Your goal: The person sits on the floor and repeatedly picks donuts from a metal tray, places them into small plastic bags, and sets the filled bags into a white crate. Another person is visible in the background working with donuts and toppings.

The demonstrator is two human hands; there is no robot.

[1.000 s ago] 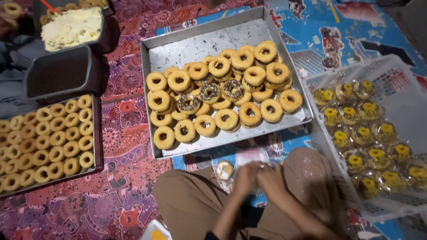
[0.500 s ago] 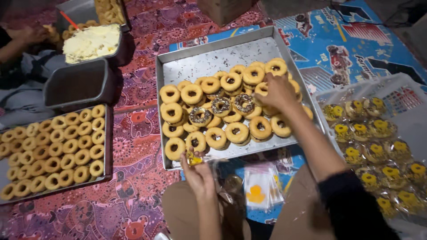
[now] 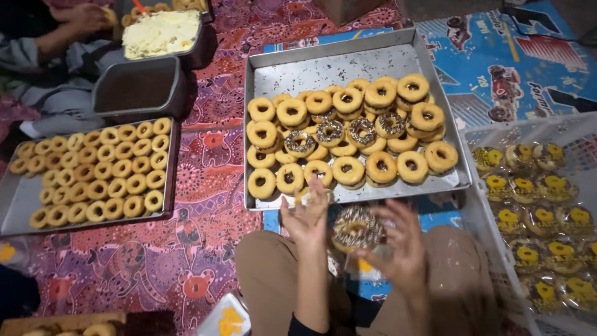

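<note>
Half a second earlier the right hand (image 3: pixel 403 249) reached over the metal tray (image 3: pixel 348 62) of doughnuts; now it is back above the lap, gripping a chocolate-sprinkled doughnut (image 3: pixel 356 228) beside the left hand (image 3: pixel 306 214), which is blurred, its grip unclear.

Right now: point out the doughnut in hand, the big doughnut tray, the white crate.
chocolate-sprinkled doughnut (image 3: pixel 356 228), head view, its topped face.
big doughnut tray (image 3: pixel 323 67), head view, bare metal floor.
white crate (image 3: pixel 482 227), head view, left wall.
</note>
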